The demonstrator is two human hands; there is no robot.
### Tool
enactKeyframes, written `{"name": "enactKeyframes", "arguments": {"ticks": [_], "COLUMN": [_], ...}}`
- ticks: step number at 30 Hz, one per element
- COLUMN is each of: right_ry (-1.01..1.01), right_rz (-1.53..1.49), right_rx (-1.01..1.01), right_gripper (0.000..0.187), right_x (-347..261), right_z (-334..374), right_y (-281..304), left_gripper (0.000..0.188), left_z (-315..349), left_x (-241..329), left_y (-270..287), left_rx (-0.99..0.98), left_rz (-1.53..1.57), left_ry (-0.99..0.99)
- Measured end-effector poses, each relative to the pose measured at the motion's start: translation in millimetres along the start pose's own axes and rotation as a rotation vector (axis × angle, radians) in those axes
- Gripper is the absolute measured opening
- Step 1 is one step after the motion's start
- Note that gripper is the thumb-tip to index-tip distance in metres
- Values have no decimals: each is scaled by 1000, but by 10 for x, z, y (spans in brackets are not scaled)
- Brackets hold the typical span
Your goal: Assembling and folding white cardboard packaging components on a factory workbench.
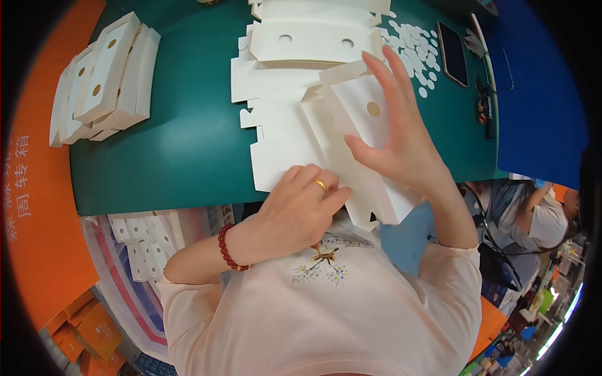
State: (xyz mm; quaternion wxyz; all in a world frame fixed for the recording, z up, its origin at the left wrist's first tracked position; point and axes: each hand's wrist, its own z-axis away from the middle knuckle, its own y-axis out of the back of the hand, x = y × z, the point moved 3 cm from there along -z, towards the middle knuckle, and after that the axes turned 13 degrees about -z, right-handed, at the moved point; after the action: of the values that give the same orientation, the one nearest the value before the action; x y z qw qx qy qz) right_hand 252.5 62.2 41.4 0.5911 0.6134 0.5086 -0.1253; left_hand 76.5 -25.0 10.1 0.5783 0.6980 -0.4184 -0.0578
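A partly folded white cardboard box with a round hole in its face stands tilted at the table's near edge. Over its right side is my right hand, open, thumb and fingers spread wide; whether it touches the card is unclear. My left hand, wearing a ring, has its fingers curled in at the box's near lower end; its fingertips are partly hidden. Beneath and behind the box lie flat die-cut white card blanks. Another white card piece with two round holes rests on them, farther back.
Folded white boxes are piled at the far left of the green table. White paper discs lie scattered at right, beside a phone and keys. Below left, a plastic crate holds more boxes. Another person sits at right.
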Motion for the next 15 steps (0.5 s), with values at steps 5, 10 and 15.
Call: {"name": "enactKeyframes", "arguments": {"ticks": [5, 10, 15], "right_ry": [80, 119, -67], "right_rz": [42, 257, 73], "right_rx": [-88, -114, -170], "right_gripper": [90, 93, 65], "right_x": [41, 42, -67], "right_z": [-95, -49, 403], "right_y": [-45, -85, 137], "left_gripper": [25, 23, 19], "left_z": [-192, -160, -12], "left_x": [-48, -94, -76], "left_y": [-64, -120, -9], "left_rx": [192, 141, 225], "left_rz": [-373, -445, -485], "left_ry": [-184, -298, -242]}}
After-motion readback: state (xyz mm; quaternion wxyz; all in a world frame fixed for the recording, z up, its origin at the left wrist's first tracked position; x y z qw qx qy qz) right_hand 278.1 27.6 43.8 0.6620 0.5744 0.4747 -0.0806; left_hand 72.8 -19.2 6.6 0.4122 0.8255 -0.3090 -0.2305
